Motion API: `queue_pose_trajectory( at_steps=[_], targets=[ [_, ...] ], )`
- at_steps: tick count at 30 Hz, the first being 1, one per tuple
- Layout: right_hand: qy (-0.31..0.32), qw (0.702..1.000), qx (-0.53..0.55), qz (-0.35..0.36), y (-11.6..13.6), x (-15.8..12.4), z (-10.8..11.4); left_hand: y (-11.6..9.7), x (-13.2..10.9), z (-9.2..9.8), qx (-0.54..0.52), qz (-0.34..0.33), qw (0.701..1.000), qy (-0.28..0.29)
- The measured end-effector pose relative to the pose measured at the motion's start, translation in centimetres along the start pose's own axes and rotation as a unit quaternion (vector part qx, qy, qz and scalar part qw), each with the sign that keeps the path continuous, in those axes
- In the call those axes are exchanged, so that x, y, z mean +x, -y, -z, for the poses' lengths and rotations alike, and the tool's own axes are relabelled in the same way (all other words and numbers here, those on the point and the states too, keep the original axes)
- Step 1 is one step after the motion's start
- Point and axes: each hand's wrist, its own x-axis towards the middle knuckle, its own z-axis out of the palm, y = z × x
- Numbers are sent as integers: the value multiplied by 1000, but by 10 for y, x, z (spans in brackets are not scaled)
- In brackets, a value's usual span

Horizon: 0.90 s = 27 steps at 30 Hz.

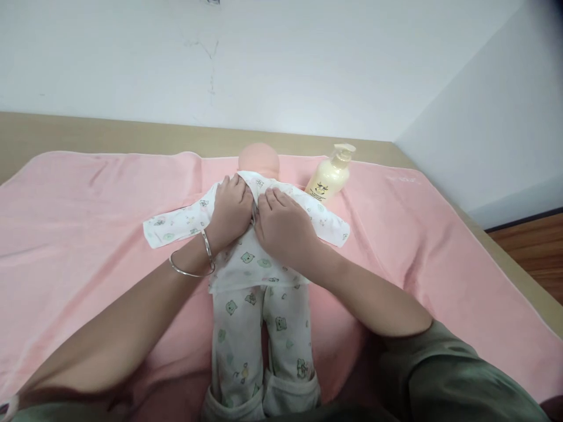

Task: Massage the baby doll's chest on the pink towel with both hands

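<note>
A baby doll (pixel 258 157) in a white printed shirt (pixel 259 266) and matching trousers (pixel 285 334) lies stretched out, its smooth head away from me and its sleeves spread to both sides. My left hand (pixel 231 208) rests on the upper left of the shirt, fingers extended over the cloth. Beside it, my right hand (pixel 284 225) lies on the upper right of the shirt with its fingers stretched out. The two thumbs nearly meet at the shirt's middle; whether they pinch any cloth is hidden. A silver bangle (pixel 192 271) hangs on my left wrist.
A cream pump bottle (pixel 331 176) lies tilted by the doll's right-hand sleeve. The pink mat (pixel 109 205) spreads beneath the doll over a wooden surface (pixel 109 136). A white wall (pixel 281 70) stands behind, and another wall (pixel 505 117) rises at the right.
</note>
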Motion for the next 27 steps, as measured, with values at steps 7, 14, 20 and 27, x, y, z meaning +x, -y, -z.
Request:
queue_pose_trajectory(
  at_steps=[7,14,20,27],
  targets=[
    [34,991,112,-65,-32,31,-9,-12,-4,-1,-26,64,997,-34],
    [23,989,111,-94,-41,37,-25,-11,-5,-2,-9,67,997,-23],
    [19,991,102,-79,-42,36,-25,-20,-9,9,72,35,997,0],
    [18,999,43,-17,-47,36,-21,-41,-27,19,94,-32,995,-7]
  ],
)
